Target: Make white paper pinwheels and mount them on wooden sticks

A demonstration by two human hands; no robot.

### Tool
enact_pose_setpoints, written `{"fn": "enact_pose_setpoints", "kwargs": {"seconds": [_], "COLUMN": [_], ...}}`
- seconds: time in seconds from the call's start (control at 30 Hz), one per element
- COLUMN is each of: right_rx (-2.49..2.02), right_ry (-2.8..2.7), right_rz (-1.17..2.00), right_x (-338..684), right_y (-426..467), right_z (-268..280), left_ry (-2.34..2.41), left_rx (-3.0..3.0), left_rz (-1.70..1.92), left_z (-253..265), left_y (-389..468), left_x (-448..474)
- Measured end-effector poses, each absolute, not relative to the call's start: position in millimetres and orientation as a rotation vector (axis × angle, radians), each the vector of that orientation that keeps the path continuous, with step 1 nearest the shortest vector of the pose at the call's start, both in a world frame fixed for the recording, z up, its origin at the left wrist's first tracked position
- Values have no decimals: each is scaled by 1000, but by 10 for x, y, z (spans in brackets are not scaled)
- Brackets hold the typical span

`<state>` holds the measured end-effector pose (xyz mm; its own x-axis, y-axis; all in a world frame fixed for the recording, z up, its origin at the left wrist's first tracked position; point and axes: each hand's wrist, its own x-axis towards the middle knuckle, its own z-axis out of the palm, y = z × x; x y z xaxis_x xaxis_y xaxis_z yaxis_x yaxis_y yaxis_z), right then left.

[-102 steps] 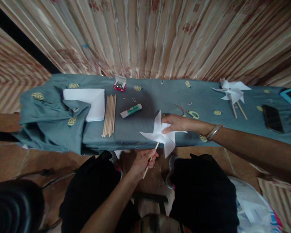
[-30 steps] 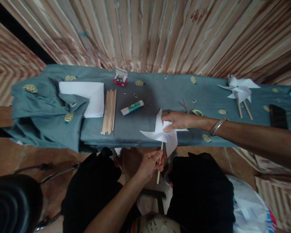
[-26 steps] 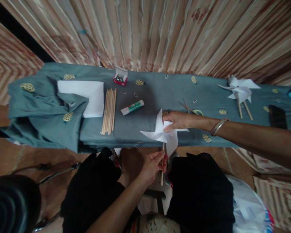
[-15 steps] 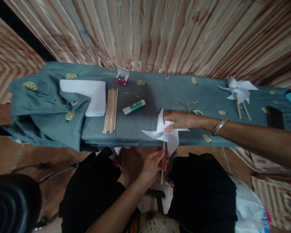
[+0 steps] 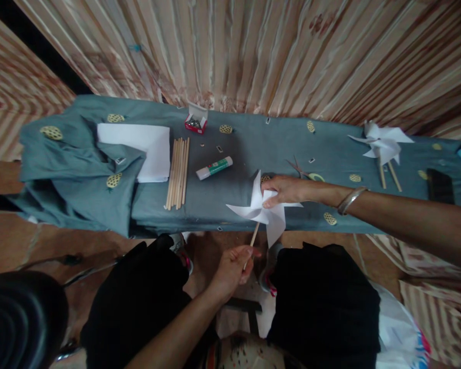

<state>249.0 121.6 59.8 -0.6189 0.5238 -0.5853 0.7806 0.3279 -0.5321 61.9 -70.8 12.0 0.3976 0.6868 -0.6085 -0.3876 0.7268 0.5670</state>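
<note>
A white paper pinwheel point(image 5: 275, 222) lies at the table's front edge, its blades spread. My right hand point(image 5: 282, 190), with a bangle at the wrist, grips it near the centre; the fingertips behind the paper are hidden. Below the edge, my left hand point(image 5: 234, 266) is closed around a thin wooden stick point(image 5: 255, 233), which slants up behind the pinwheel. Where the stick meets the paper is out of sight. Scissors point(image 5: 299, 168) with a yellow-green handle lie just beyond my right hand.
On the cloth-covered table point(image 5: 249, 143) are a glue stick point(image 5: 214, 168), several wooden sticks point(image 5: 179, 174), white paper sheets point(image 5: 157, 154) and a small open box of metal pins point(image 5: 195, 123). Finished-looking pinwheels point(image 5: 386, 143) lie at the right by a dark phone point(image 5: 440, 186). A curtain hangs behind.
My left hand has shifted slightly left and down, and the stick has gone from nearly upright to slanting. My right hand stays at the pinwheel's centre. The view has shifted a little.
</note>
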Motion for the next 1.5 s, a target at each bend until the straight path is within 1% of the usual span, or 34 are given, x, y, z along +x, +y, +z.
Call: {"fn": "enact_pose_setpoints", "kwargs": {"seconds": [0.27,0.73,0.9,1.07,1.3,1.5], "right_rx": [1184,1305,1316,1304,1317,1306], "right_ry": [2249,2183,2202,2190,2211,2196], "right_rz": [-1263,-1185,-1146,-1209,-1204,-1274], "right_x": [2502,2431,2440,2456,2436,2422], "right_y": [1214,1183,1193,1203,1176,1167], "right_z": [572,616,592,577,619,672], "left_ry": [924,857,871,905,930,899], "left_rx": [336,277,267,316,412,375], "left_rz": [737,803,765,716,663,649], "left_z": [15,-14,-1,46,105,48], "left_y": [-813,-888,-858,-776,-631,-656], "left_x": [837,1118,1009,803,509,554]}}
